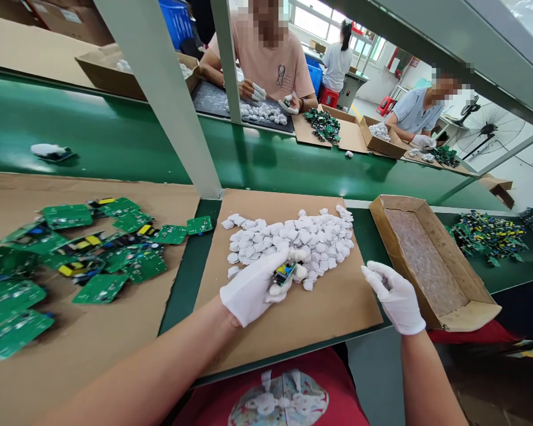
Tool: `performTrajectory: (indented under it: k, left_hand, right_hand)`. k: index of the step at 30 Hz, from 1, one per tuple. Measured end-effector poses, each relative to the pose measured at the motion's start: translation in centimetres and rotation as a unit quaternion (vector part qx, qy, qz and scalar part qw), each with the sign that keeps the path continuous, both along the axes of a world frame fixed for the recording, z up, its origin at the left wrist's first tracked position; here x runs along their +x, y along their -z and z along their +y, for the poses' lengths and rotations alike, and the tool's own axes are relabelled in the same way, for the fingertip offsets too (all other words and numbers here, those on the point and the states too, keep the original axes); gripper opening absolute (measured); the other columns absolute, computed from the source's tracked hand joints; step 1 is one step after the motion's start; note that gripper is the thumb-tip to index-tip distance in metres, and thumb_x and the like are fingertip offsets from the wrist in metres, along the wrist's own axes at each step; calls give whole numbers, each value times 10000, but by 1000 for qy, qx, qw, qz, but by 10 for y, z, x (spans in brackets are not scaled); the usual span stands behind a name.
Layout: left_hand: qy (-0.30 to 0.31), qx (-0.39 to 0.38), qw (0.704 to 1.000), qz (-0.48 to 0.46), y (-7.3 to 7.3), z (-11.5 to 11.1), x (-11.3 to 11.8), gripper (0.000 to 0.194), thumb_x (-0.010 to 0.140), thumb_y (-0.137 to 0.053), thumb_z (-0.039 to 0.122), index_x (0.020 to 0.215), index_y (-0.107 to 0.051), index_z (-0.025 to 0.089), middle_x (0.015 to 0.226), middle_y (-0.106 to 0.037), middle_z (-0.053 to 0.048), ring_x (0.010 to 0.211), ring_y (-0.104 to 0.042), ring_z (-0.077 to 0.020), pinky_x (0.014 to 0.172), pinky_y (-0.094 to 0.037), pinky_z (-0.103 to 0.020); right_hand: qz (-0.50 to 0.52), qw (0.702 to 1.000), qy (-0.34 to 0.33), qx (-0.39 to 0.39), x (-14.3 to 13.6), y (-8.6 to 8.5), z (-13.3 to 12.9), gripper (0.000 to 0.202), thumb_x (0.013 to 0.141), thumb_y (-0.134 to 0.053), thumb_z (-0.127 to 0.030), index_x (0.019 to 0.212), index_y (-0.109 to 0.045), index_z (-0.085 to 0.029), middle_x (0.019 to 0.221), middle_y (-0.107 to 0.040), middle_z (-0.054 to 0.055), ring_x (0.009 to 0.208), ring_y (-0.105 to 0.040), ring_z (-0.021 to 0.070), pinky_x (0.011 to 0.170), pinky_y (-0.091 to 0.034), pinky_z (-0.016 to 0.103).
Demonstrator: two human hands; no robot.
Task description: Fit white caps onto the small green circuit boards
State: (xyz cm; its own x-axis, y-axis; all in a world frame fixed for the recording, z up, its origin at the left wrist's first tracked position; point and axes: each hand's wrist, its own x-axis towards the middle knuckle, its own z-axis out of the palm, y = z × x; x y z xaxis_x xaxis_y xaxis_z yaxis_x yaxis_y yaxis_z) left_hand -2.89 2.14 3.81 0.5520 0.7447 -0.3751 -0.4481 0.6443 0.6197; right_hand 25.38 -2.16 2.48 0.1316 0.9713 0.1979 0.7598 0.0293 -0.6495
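1. White glove fabric covers both hands that I observe from my remote post. The left hand (253,287) is over the near edge of the pile of white pieces (288,236).
2. I record the small circuit board (284,272) in the left hand, its yellow and blue components facing up. Thumb and fingers are curled round it, pinching it. Whitish lumps show at its right side; I cannot tell whether they are glove tips or loose pieces.
3. The right hand (395,299) hangs near the right edge of the cardboard sheet (337,313), just beside the cardboard tray (464,316). Its fingers are half bent and close to one another; I cannot tell whether the tips meet or hold anything.
4. To the left I note green circuit boards (100,289), loosely overlapping on brown card. To the right, beyond the tray, is a heap of boards (488,236) with yellow parts.
5. Across the green belt (160,160) I count two seated co-workers facing this way: one in a pink shirt (266,65), one in a light blue shirt (415,109).
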Motion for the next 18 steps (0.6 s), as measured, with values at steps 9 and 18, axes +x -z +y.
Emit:
performTrajectory:
  k: [9, 18]
  left_hand:
    - [-51, 51, 996, -49, 6, 4, 3, 220, 755, -642, 318, 878, -583, 144, 784, -592, -52, 656, -588, -135, 489, -441, -188]
    - [-98, 125, 987, -6, 14, 9, 3, 334, 742, -648, 389, 964, -610, 143, 712, -608, -34, 513, -523, -85, 466, -396, -201]
  right_hand:
    - [408, 896, -169, -45, -95, -22, 29, 312, 855, -534, -454, 881, -638, -161, 644, -663, 43, 515, -572, 136, 443, -440, 249]
    - [515, 831, -197, -78, -133, 5, 51, 200, 790, -638, -344, 906, -576, -193, 563, -585, -31, 404, -526, 107, 271, -381, 180]
